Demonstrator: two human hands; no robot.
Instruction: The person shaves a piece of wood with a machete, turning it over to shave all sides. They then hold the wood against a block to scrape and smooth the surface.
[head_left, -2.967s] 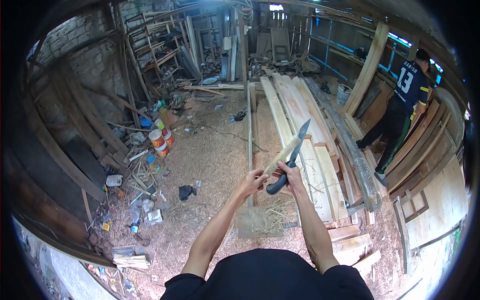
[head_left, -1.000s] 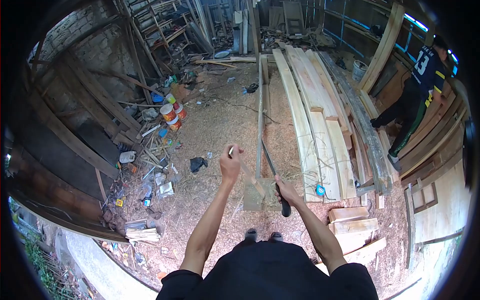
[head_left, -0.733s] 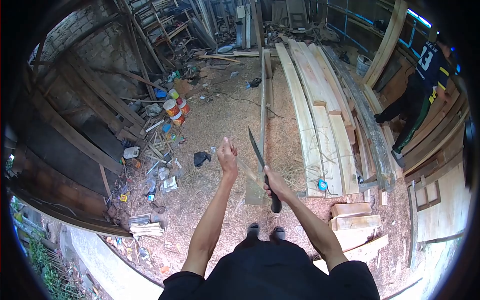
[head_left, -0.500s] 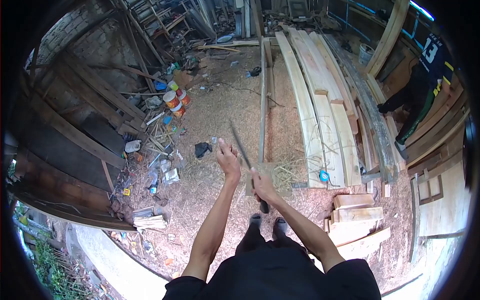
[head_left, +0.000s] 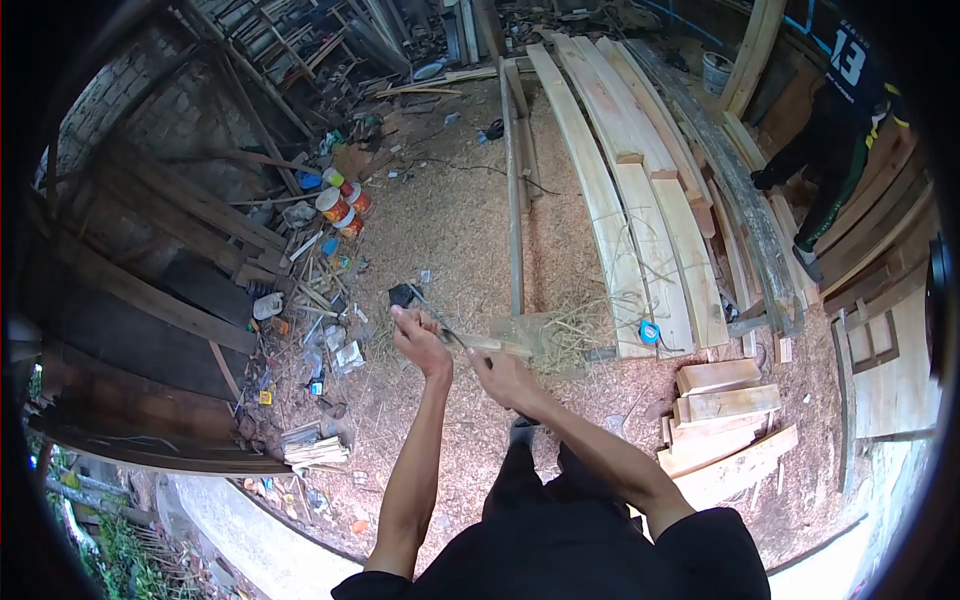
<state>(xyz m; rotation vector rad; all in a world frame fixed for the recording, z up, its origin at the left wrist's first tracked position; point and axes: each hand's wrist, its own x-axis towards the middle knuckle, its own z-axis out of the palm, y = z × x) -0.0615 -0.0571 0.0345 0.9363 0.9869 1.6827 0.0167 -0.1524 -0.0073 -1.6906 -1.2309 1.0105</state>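
My left hand (head_left: pixel 418 342) is closed on the upper end of a thin pale wooden stick (head_left: pixel 492 345) that runs right and down from it. Just right of it, my right hand (head_left: pixel 503 375) grips a dark-handled knife. The handle is hidden in the fist. The long dark blade (head_left: pixel 435 318) points up and left, crossing the stick close beside my left hand. Both hands are held over the sawdust floor, above a small board (head_left: pixel 540 330) strewn with pale shavings.
Long pale planks (head_left: pixel 620 170) lie on the floor at right, with a thin rail (head_left: pixel 513 180) beside them. Wood offcuts (head_left: pixel 720 400) and a blue tape measure (head_left: pixel 650 332) lie nearby. Paint cans (head_left: pixel 335 205) and scrap sit at left. Another person (head_left: pixel 840 130) stands far right.
The knife has swung from pointing up to pointing up-left across the stick. Both hands have shifted left and lower in view, and the camera tilted further down.
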